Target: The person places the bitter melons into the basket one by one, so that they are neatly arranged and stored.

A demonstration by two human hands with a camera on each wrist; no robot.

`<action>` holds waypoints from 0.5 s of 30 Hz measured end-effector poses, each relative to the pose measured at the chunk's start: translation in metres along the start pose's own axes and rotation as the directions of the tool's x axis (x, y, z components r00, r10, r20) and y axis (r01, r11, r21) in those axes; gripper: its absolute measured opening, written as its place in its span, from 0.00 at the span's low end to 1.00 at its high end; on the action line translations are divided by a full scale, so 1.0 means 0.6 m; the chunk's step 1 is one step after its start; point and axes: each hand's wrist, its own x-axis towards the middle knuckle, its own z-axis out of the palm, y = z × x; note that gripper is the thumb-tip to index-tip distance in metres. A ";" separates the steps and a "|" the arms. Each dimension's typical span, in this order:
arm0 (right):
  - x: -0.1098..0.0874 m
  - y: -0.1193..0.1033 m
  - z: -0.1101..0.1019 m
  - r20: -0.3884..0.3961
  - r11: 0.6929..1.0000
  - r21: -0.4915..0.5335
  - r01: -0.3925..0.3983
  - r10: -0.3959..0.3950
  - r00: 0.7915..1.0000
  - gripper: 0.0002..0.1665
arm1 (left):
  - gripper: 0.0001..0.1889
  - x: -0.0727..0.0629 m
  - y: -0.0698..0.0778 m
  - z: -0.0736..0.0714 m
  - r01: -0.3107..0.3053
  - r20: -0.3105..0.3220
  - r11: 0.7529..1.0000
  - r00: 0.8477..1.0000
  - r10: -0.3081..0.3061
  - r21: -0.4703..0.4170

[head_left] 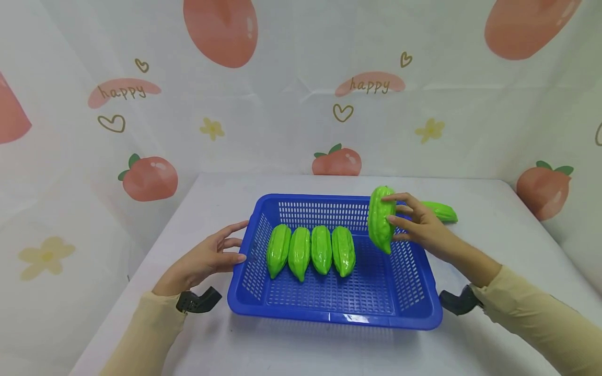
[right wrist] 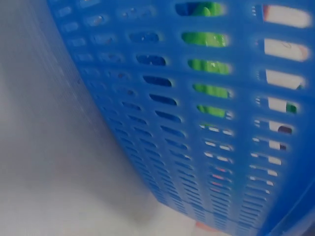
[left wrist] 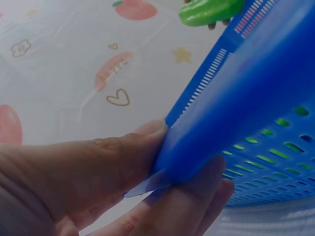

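A blue plastic basket (head_left: 324, 316) with slotted walls holds several bright green bitter melons (head_left: 322, 250), side by side in its left half, tips toward me. My left hand (head_left: 202, 263) grips the basket's left rim; in the left wrist view the thumb (left wrist: 118, 152) lies on one side of the rim and fingers on the other. Over the basket's right back part, my right hand (head_left: 423, 227) holds another bitter melon (head_left: 380, 219) upright between thumb and fingers, pointed end down. The right wrist view shows the basket's slotted wall (right wrist: 172, 118) with green behind it, the hand itself out of sight.
Outside the basket, one more bitter melon (head_left: 441, 211) lies on the white table (head_left: 489, 219) behind my right hand, partly covered by it. A white cloth backdrop (head_left: 282, 115) printed with fruit and hearts rises behind the table.
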 end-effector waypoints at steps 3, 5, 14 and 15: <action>0.002 -0.001 0.007 0.002 0.996 -0.073 -0.048 0.048 0.999 0.27 | 0.45 0.000 0.000 0.000 0.000 0.000 1.000 1.000 0.000 0.001; 0.004 -0.002 0.012 0.009 0.993 -0.100 -0.061 0.062 0.998 0.30 | 0.45 0.000 0.000 0.000 0.000 0.002 1.000 1.000 0.000 0.004; 0.013 0.001 0.034 0.029 0.970 -0.241 -0.041 0.049 0.998 0.33 | 0.45 0.002 -0.002 0.000 0.007 -0.007 1.000 1.000 -0.006 0.012; 0.015 0.003 0.036 0.030 0.970 -0.242 -0.039 0.047 0.998 0.33 | 0.45 0.002 -0.002 0.000 0.005 -0.005 1.000 1.000 -0.005 0.012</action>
